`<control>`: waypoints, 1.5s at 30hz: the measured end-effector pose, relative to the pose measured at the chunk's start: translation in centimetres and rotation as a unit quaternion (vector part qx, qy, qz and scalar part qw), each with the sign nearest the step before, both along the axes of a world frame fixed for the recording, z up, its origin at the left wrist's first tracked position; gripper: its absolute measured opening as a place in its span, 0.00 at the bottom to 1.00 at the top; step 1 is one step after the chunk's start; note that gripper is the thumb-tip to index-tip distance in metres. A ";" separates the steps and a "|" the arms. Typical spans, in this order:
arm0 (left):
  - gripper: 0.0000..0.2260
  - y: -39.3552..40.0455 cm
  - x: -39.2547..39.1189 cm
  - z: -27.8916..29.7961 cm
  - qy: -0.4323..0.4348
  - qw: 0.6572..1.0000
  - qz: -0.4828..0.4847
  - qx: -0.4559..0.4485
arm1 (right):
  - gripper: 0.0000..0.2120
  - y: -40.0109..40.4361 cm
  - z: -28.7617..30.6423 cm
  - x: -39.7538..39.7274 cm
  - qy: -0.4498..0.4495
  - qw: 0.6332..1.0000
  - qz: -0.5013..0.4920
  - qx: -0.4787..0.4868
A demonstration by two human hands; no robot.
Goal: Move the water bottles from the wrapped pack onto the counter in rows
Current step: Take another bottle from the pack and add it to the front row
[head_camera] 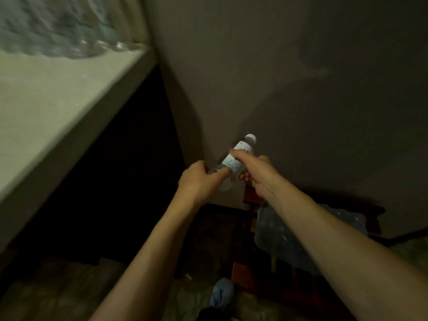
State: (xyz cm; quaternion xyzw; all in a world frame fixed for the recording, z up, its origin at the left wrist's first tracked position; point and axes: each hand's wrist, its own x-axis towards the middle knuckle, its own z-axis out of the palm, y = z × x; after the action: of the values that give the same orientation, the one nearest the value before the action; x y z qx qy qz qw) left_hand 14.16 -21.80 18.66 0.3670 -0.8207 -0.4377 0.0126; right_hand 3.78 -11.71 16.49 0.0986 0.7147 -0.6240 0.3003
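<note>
A clear water bottle [239, 156] with a white label and white cap is tilted in the air in front of the wall, cap up and to the right. My right hand [254, 170] grips its labelled middle. My left hand [199, 179] holds its lower end, thumb along the side. The wrapped pack [287, 235] of bottles lies low on the right under my right forearm, on a dark red stand [249, 196]. The pale counter [58, 93] runs along the left, with several blurred bottles [58, 31] standing at its far end.
A grey wall [301, 66] fills the right and centre. Below the counter is a dark gap [111, 181]. Blue cloth [222, 293] and crumpled bags lie on the floor at the bottom.
</note>
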 end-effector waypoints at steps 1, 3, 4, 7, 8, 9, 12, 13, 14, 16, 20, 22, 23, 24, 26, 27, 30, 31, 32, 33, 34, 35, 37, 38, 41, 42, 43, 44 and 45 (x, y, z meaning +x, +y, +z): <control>0.23 -0.6 0.7 0.9 0.002 1.000 0.007 -0.007 | 0.24 -1.0 0.9 0.4 0.014 1.000 0.014 -0.010; 0.24 -1.9 2.1 3.0 0.008 1.000 0.017 -0.021 | 0.27 -2.8 2.8 1.2 0.035 0.998 0.039 -0.030; 0.24 -2.5 2.7 4.2 0.010 0.999 0.021 -0.029 | 0.28 -3.6 3.8 1.6 0.043 0.997 0.051 -0.041; 0.23 -4.6 4.5 8.0 0.027 0.998 0.017 -0.049 | 0.29 -6.0 6.9 2.5 0.081 0.991 0.081 -0.074; 0.23 -5.4 5.0 9.3 0.041 0.998 0.016 -0.050 | 0.30 -6.9 8.0 2.8 0.095 0.988 0.089 -0.083; 0.22 -6.3 5.5 10.6 0.057 0.997 0.016 -0.053 | 0.30 -7.8 9.0 3.0 0.106 0.986 0.094 -0.090; 0.19 -9.2 6.4 13.9 0.093 0.990 0.014 -0.103 | 0.30 -10.5 12.1 3.5 0.128 0.979 0.105 -0.117; 0.19 -10.1 6.6 14.8 0.099 0.987 0.012 -0.123 | 0.27 -11.4 13.0 3.5 0.138 0.976 0.107 -0.129; 0.19 -11.0 6.8 15.6 0.102 0.985 0.008 -0.139 | 0.23 -12.3 13.8 3.6 0.152 0.972 0.108 -0.144; 0.20 -12.9 7.0 16.7 0.104 0.982 -0.008 -0.160 | 0.18 -14.3 15.0 3.9 0.187 0.963 0.113 -0.160; 0.18 -18.0 7.7 18.0 0.124 0.983 -0.040 -0.129 | 0.26 -18.5 17.2 4.6 0.240 0.949 0.137 -0.152; 0.18 -20.8 8.0 18.5 0.139 0.981 -0.049 -0.123 | 0.27 -20.6 18.2 5.0 0.248 0.943 0.146 -0.165; 0.18 -22.2 8.0 18.6 0.148 0.980 -0.055 -0.126 | 0.27 -21.8 18.7 5.3 0.258 0.940 0.150 -0.164; 0.18 -23.5 8.1 18.8 0.156 0.977 -0.060 -0.130 | 0.27 -22.9 19.0 5.5 0.274 0.937 0.151 -0.157; 0.17 -25.9 8.2 19.0 0.166 0.972 -0.078 -0.145 | 0.26 -25.0 19.5 5.9 0.311 0.929 0.141 -0.140; 0.16 -26.9 8.2 19.0 0.167 0.970 -0.090 -0.150 | 0.26 -25.9 19.6 6.0 0.327 0.926 0.133 -0.134; 0.15 -29.7 8.2 18.7 0.170 0.968 -0.122 -0.139 | 0.25 -28.3 19.7 6.6 0.365 0.915 0.133 -0.106; 0.14 -30.5 8.1 18.4 0.173 0.967 -0.130 -0.136 | 0.25 -28.9 19.7 6.7 0.379 0.911 0.135 -0.094; 0.14 -31.2 8.0 18.2 0.176 0.965 -0.137 -0.134 | 0.26 -29.6 19.7 6.9 0.397 0.905 0.134 -0.079; 0.13 -31.9 8.0 17.9 0.179 0.964 -0.145 -0.134 | 0.27 -30.1 19.7 7.1 0.418 0.897 0.131 -0.059; 0.12 -32.4 7.9 17.6 0.182 0.963 -0.154 -0.129 | 0.29 -30.5 19.7 7.2 0.440 0.888 0.129 -0.034; 0.12 -32.8 7.9 17.3 0.186 0.962 -0.161 -0.119 | 0.31 -30.9 19.7 7.4 0.462 0.877 0.131 -0.005; 0.13 -33.3 7.8 16.8 0.186 0.963 -0.170 -0.099 | 0.33 -31.5 19.6 8.0 0.505 0.852 0.130 0.040; 0.14 -33.5 7.6 16.7 0.183 0.963 -0.171 -0.095 | 0.34 -31.7 19.5 8.3 0.522 0.841 0.126 0.057; 0.15 -33.7 6.9 16.6 0.176 0.963 -0.175 -0.107 | 0.38 -32.3 19.3 8.7 0.554 0.820 0.110 0.098; 0.15 -33.8 6.5 16.6 0.173 0.962 -0.175 -0.115 | 0.38 -32.4 19.2 8.7 0.559 0.816 0.104 0.107; 0.15 -33.7 6.2 16.5 0.171 0.962 -0.173 -0.121 | 0.39 -32.5 19.0 8.6 0.563 0.813 0.099 0.113; 0.16 -33.6 5.9 16.4 0.170 0.962 -0.170 -0.126 | 0.39 -32.4 18.8 8.5 0.568 0.809 0.096 0.119; 0.16 -33.6 5.7 16.2 0.172 0.962 -0.167 -0.130 | 0.40 -32.4 18.6 8.4 0.574 0.804 0.096 0.123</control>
State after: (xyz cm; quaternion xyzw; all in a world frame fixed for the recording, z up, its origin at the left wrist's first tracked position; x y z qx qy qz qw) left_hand 19.82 -55.35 34.90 0.1390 -0.9056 -0.3798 0.1277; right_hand 12.16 -44.07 35.09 -0.3105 0.8332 -0.4414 -0.1209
